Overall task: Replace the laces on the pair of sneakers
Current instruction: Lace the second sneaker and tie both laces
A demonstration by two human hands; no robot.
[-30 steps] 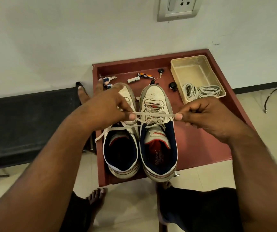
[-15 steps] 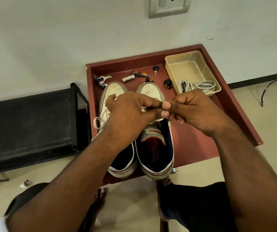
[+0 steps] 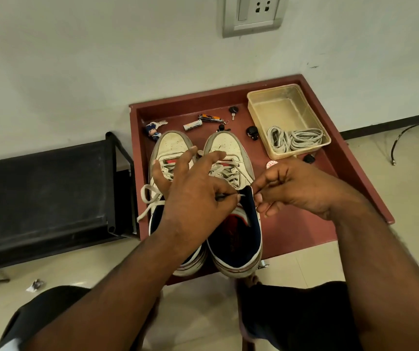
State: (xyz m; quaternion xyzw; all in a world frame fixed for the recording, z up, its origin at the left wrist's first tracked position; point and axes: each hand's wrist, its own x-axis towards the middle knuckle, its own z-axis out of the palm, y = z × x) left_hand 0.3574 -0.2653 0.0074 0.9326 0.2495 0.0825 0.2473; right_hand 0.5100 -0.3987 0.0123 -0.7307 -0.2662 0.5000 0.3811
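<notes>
the left hand point(image 3: 193, 198) pinches a lace end point(image 3: 241, 195) with thumb and first finger, its other fingers spread over both sneakers point(image 3: 231, 148). the right hand point(image 3: 297, 188), just beside it, is curled and seems to pinch the lace too. spare laces point(image 3: 294, 138) lie in a tub point(image 3: 276, 97) beyond the right hand.

Two sneakers point(image 3: 228, 173) stand side by side on the tray point(image 3: 304, 224); right of them, a tub point(image 3: 279, 107) holds laces point(image 3: 294, 139).

two white sneakers point(image 3: 224, 150) side by side, toes to wall, navy collars; right one laced, lace end point(image 3: 241, 195) at its collar; left one's lace point(image 3: 150, 198) hangs loose; spare laces point(image 3: 294, 139) coiled apart
</notes>
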